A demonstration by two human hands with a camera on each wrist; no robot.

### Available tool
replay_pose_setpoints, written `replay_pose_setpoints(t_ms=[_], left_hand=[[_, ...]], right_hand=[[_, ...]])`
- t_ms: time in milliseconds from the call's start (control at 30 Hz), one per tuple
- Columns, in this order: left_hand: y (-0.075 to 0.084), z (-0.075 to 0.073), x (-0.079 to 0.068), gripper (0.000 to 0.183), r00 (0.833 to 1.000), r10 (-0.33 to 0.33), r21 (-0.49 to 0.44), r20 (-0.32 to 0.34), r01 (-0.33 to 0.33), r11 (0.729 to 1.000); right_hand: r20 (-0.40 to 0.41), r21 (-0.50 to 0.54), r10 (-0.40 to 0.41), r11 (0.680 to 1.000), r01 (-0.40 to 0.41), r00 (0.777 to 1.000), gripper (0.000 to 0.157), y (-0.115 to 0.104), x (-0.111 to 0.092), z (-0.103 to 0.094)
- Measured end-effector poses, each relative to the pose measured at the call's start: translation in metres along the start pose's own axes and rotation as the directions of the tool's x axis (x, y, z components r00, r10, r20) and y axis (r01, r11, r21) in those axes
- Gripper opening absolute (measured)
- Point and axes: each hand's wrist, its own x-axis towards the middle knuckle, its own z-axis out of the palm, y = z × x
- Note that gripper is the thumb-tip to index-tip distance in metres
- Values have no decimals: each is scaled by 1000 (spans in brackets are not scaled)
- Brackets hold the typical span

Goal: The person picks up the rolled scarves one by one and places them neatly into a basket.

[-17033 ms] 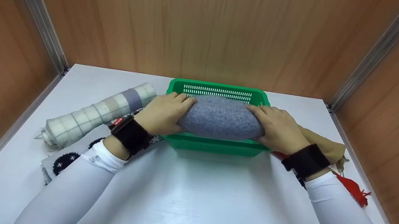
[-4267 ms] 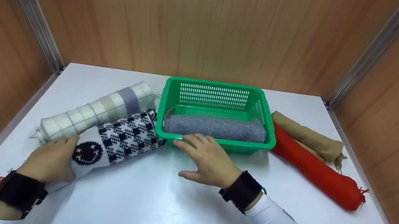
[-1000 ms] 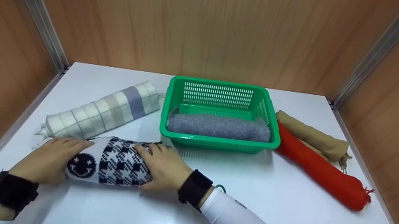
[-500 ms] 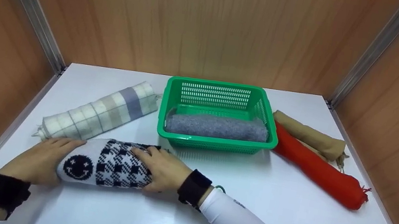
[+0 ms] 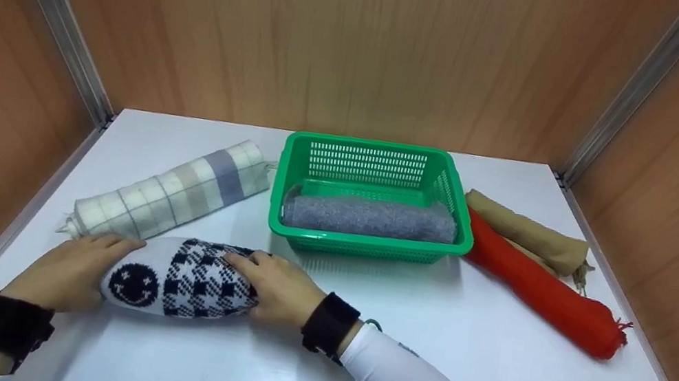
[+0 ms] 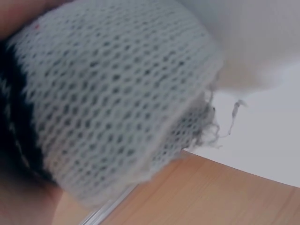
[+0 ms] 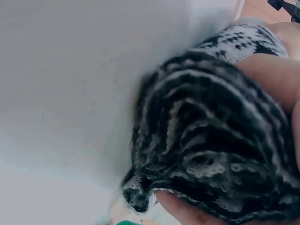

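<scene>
Both hands grip a rolled black-and-white knit scarf [image 5: 201, 281] with a smiley face and houndstooth pattern, in front of the basket at the left. My left hand [image 5: 70, 272] holds its left end; my right hand [image 5: 286, 293] holds its right end. In the left wrist view, the scarf's pale end [image 6: 117, 93] shows loose threads. The right wrist view looks into the rolled layers of the scarf's dark end [image 7: 211, 131], fingers and thumb around it. A grey rolled cloth [image 5: 370, 217] lies along the front inside the green basket [image 5: 372, 243].
A plaid rolled scarf [image 5: 172, 189] lies at the left, just behind the knit scarf. To the basket's right are a red roll [image 5: 545, 293] and a tan roll [image 5: 524, 230] with tassels. Wood-look panels [image 5: 366, 41] enclose the white table [image 5: 386, 359] on three sides.
The grey roll, earlier held over the basket, now lies inside it. The knit scarf has come away from the basket towards the front, and my right hand has taken hold of its right end.
</scene>
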Motion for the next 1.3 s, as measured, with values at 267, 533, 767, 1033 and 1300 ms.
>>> replay_pose_setpoints(t_ms=[267,533,767,1033,1300], left_hand=[[3,-6,0,93,1000,-7,18,-2,7,1000],[5,-14,4,90,1000,-2,14,-18,2,1000],[9,-23,6,84,999,25,23,-46,-24,999],[15,-37,13,81,997,50,47,-54,-48,998],[25,-51,18,76,998,39,28,-52,-38,999]], right_hand=[[-41,-3,-28,1000,28,999,100,-2,-2,-7],[-79,1,-45,999,45,996,99,-2,-7,-15],[-96,-35,-59,998,56,994,96,-3,-11,-25],[-121,-79,-68,995,59,990,92,-4,-18,-43],[-129,-73,-69,996,60,989,89,-3,-28,-63]])
